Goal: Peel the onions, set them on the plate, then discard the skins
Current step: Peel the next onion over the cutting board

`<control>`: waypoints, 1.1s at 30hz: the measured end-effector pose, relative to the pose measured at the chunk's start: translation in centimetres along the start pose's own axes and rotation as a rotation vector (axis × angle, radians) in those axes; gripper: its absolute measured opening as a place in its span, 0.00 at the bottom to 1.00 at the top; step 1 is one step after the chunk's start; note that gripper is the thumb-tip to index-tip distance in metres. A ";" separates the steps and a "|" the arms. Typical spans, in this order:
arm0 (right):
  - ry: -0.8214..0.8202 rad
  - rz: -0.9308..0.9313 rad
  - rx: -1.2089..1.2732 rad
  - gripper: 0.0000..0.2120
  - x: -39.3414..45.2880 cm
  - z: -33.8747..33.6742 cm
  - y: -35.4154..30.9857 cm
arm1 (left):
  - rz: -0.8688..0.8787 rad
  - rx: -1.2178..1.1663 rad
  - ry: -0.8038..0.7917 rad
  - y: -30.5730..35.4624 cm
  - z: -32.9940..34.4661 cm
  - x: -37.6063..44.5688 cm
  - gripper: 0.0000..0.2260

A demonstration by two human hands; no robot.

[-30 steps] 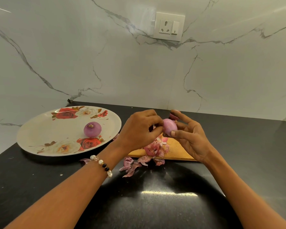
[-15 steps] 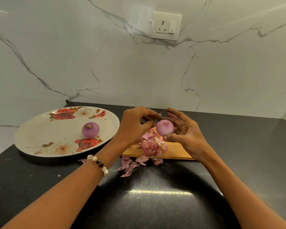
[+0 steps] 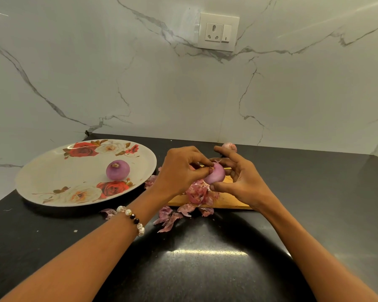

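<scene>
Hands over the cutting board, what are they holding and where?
The right hand cups the onion around its lower side; the left hand pinches skin at its top end.

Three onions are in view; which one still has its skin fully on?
The far onion behind the right hand is pale and papery. The plate's onion and the held onion are smooth purple.
</scene>
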State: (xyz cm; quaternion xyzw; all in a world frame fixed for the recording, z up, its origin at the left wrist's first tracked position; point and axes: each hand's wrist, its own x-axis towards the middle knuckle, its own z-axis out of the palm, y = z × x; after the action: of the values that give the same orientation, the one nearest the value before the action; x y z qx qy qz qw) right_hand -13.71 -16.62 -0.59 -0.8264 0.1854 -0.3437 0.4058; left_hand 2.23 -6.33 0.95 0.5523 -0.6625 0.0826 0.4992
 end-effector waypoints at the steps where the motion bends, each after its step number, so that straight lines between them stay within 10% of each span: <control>1: -0.002 -0.001 -0.001 0.42 0.0 0.0 0.0 | 0.031 0.028 -0.003 -0.1 0.0 0.0 0.06; 17: -0.009 0.018 0.148 0.31 -0.1 0.2 -0.8 | -0.105 0.006 0.128 -0.2 0.7 -0.2 0.03; 23: 0.035 -0.042 -0.032 0.25 -0.1 0.1 -0.5 | -0.443 -0.354 -0.027 -0.3 0.3 -0.3 0.05; 33: 0.078 -0.103 -0.217 0.29 -0.3 0.6 -0.1 | -0.459 -0.266 0.070 0.7 1.0 -0.7 0.06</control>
State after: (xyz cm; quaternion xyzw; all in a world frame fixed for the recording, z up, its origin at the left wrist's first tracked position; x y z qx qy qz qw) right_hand -13.46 -16.07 -0.85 -0.8598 0.1946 -0.3738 0.2884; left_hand 1.07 -6.29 0.26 0.6145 -0.5074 -0.1016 0.5955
